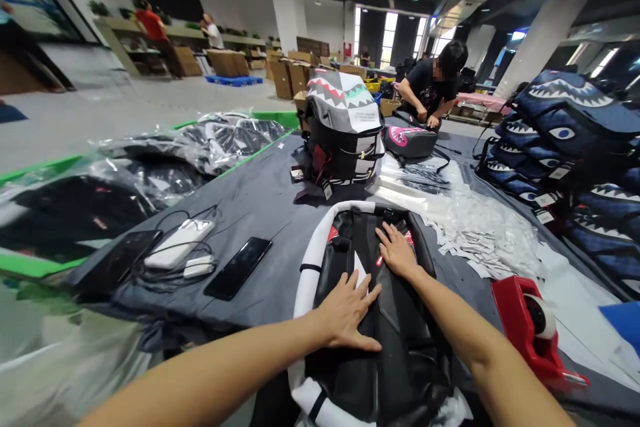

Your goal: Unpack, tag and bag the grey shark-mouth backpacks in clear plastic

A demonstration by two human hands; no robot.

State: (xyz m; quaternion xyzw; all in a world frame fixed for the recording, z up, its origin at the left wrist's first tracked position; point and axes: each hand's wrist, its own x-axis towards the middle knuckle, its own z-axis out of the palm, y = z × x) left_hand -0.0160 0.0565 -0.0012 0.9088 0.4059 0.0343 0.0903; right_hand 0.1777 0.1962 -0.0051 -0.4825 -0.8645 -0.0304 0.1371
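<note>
A black backpack [400, 320] with white edging lies in front of me on the grey-covered table. My left hand [347, 313] rests on its dark surface, fingers spread. Farther up the same bag, my right hand [396, 250] lies palm down near the top end, its fingers stretched out. A small red tag and a white triangular patch show between the two hands. Neither hand grips anything. To the left are a black phone [239, 268] and a white power bank [180, 245] with tangled cables.
Stacked shark-pattern backpacks [345, 120] stand ahead, with blue ones [565, 120] at right. A red tape dispenser [533, 330] sits near right, beside white tags [470, 247] and plastic. Bagged goods [150, 167] fill a green-edged bin at left. A co-worker [433, 87] bends over a pink-patterned bag.
</note>
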